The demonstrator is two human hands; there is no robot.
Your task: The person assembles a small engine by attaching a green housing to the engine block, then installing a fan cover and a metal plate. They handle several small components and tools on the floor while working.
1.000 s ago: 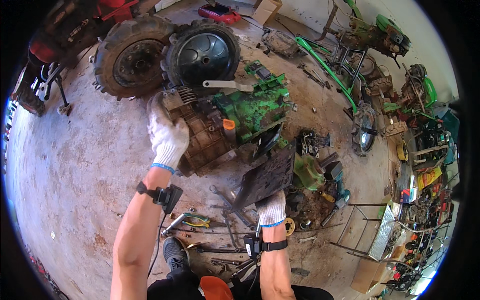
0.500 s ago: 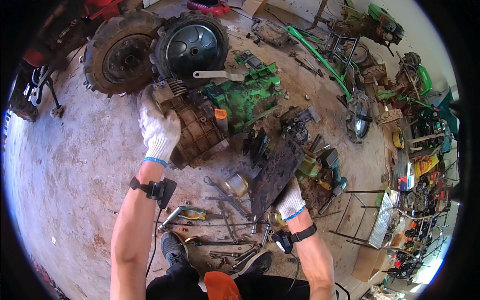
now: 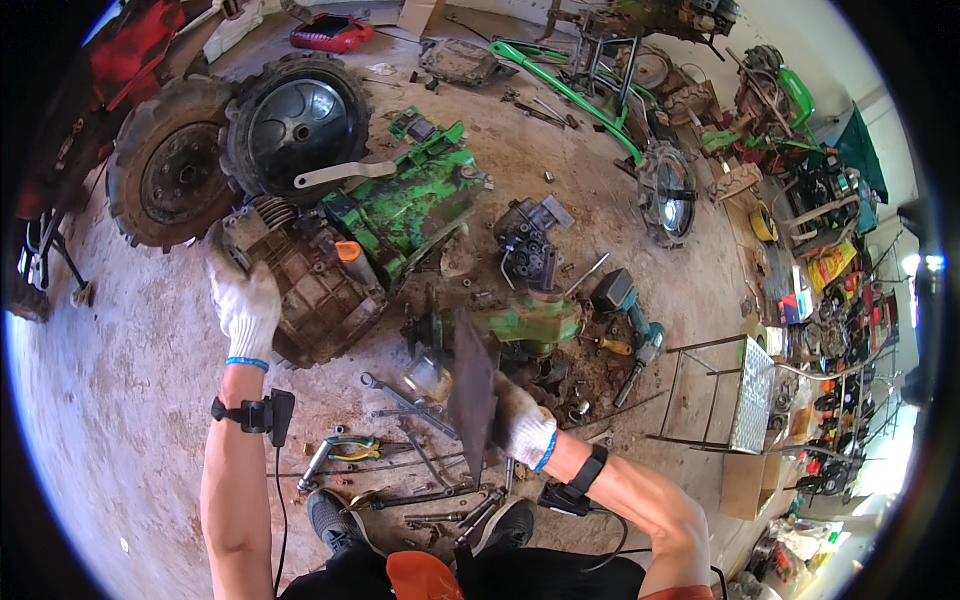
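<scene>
My left hand (image 3: pixel 246 308), in a white knit glove, is closed over the left edge of a grimy brown ribbed metal casing (image 3: pixel 325 295). That casing adjoins a green-painted housing (image 3: pixel 405 215), with a long flat grey wrench (image 3: pixel 345 174) lying across the top. In my gloved right hand (image 3: pixel 522 425) is a dark, dirty flat plate (image 3: pixel 470 392), held upright and seen nearly edge-on above the tools; the fingers behind it are partly hidden. Just beyond the plate lies a green machine part (image 3: pixel 530 322), and a dark metal assembly (image 3: pixel 530 240) sits farther back.
Two wheels with lugged tyres (image 3: pixel 300 130) stand far left. Near my feet lie pliers (image 3: pixel 345 447), wrenches (image 3: pixel 410 403) and several sockets and bars. A teal cordless power tool (image 3: pixel 640 335) and a metal-framed stool (image 3: pixel 752 395) are to the right. A green-framed machine (image 3: pixel 570 90) stands at the back.
The view has shifted right, so the scene sits farther left. My right hand has brought the plate leftward and turned it nearly edge-on, uncovering the green part. My left hand stays on the casing.
</scene>
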